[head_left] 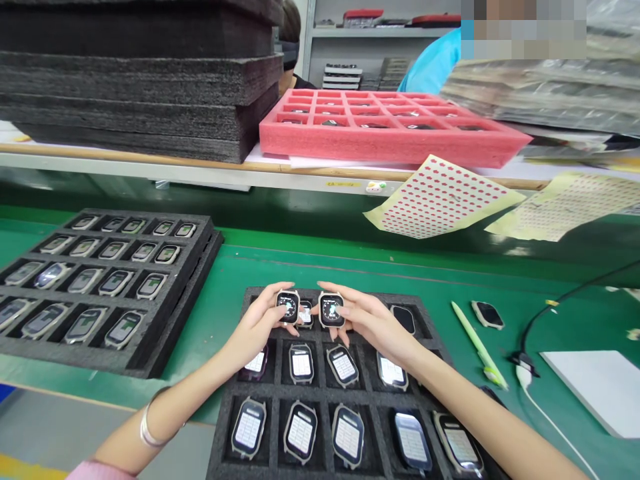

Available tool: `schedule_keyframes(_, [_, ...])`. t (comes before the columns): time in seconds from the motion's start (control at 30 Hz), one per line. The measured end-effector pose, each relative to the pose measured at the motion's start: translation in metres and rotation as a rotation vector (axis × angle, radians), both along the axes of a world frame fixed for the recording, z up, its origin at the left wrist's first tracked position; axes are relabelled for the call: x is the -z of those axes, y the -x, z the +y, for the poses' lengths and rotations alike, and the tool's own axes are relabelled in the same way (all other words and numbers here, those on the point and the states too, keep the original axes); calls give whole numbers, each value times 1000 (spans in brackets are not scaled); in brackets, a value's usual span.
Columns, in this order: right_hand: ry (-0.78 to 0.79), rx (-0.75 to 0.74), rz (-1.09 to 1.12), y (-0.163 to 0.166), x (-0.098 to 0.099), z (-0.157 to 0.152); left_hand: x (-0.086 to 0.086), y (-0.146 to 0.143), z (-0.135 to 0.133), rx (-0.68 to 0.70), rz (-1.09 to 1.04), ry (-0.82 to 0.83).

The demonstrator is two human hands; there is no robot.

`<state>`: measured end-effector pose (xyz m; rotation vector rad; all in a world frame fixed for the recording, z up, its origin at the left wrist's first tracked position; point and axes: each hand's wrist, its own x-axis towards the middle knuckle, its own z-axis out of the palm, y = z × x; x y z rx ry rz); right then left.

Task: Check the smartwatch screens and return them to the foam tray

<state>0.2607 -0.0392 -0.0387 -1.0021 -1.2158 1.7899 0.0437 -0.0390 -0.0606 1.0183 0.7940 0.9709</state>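
My left hand (267,313) is closed around a strapless smartwatch (287,307), thumb on its lit screen. A second smartwatch (331,309) of the same kind is gripped in my right hand (363,313), its screen also lit with the thumb against it. Both are held side by side over the far row of a dark foam tray (273,460). Several watch cases with white lit screens, such as this one (301,363), lie in the tray's compartments. My hands and right forearm hide part of the tray.
To the left, another foam tray (175,320) holds several watches. A green pen (479,343), a loose watch (487,315), a cable (525,377) and a white pad (595,387) lie right. The shelf above bears black foam stacks (150,87) and a pink foam tray (390,143); people are beyond.
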Motion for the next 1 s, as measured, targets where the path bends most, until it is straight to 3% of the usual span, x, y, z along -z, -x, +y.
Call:
schedule_keyframes(0.57, [-149,32,-184,1,0,-4,-2,-1,-2,18,35,-43])
schedule_keyframes(0.77, [-223,-124,-232,-4,3,-1,-1,-2,-1,-17,77,-74])
schedule_keyframes(0.83, [-338,-148,-416,-10,6,4,1,-2,0,-19,98,-89])
schedule_keyframes(1.0, [-828,-260,-998,-29,4,15,5,0,1,-12,124,-128])
